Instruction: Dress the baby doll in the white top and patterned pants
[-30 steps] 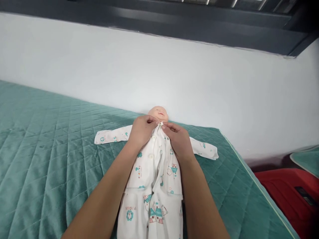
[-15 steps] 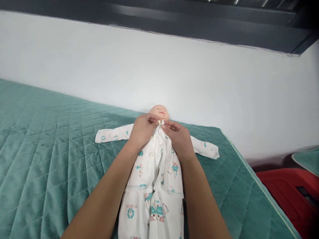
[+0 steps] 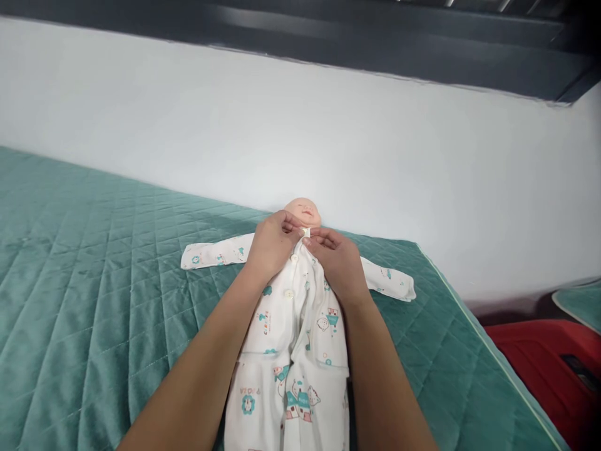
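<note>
"How far along?"
"One green quilt (image 3: 117, 282); on it, one doll (image 3: 303, 208), one white top (image 3: 265, 335) overlapping one pair of trousers (image 3: 323, 407), two sleeves spread. The front gapes, so fastening looks unfinished."
"Hands?"
"Two: left hand (image 3: 273, 243) and right hand (image 3: 340, 260), each pinching the collar (image 3: 306, 232)."
"Buttons (image 3: 288, 293)?"
"Two visible down the front, both seemingly undone."

Below the pale-pink doll head (image 3: 304, 210), the shirt (image 3: 258, 341) and trousers (image 3: 265, 416) are white, printed with teal and pink cartoon animals. The bedspread (image 3: 89, 269) around the head is teal, diamond-quilted; the wall (image 3: 300, 138) behind the head, plain white.
</note>
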The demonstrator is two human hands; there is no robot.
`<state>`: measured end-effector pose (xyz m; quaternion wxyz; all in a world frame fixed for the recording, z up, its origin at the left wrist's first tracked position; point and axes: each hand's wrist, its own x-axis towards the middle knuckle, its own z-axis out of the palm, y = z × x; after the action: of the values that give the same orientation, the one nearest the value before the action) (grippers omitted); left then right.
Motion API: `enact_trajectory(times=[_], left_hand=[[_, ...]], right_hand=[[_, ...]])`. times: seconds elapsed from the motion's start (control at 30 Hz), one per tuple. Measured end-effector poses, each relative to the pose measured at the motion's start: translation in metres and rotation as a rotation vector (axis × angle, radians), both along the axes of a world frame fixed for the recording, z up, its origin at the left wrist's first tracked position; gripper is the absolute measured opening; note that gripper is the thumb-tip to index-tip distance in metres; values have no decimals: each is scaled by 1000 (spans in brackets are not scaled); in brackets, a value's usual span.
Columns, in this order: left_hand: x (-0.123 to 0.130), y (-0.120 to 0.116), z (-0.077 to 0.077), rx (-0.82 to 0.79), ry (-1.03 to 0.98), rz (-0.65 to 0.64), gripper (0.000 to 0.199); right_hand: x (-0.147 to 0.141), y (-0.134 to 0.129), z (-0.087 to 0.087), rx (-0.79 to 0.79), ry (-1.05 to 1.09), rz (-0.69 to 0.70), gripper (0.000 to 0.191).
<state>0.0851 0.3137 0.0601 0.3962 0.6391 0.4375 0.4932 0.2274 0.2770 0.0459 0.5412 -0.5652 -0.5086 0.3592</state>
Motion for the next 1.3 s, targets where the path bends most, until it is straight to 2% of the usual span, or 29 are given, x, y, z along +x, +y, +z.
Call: enact_trajectory(times=[0.27,0.6,0.7,0.87,1.03,1.2,1.3], left_hand=[[-3,3,-2,-69,-15,-25,8],[-5,-5,4,-143,-61,-183,12],[-4,-6,3,-162,-51,-170,18],[-2,-4,1,-199,-84,-179,22],[-2,-3,2,-203,-27,-125,26],[-4,-5,3,-227,-88,-173,28],[-4,-5,3,-243,-106,-160,26]], right_hand=[[-3,-4,7,-59,-63,31,37],[-6,-5,10,-77,-234,14,32],[-7,-6,12,-82,-260,6,29],[-6,-6,11,-92,-185,42,36],[-5,-5,8,-91,-190,41,38],[-6,-6,9,-99,-198,53,47],[-7,-7,10,-97,-187,62,50]])
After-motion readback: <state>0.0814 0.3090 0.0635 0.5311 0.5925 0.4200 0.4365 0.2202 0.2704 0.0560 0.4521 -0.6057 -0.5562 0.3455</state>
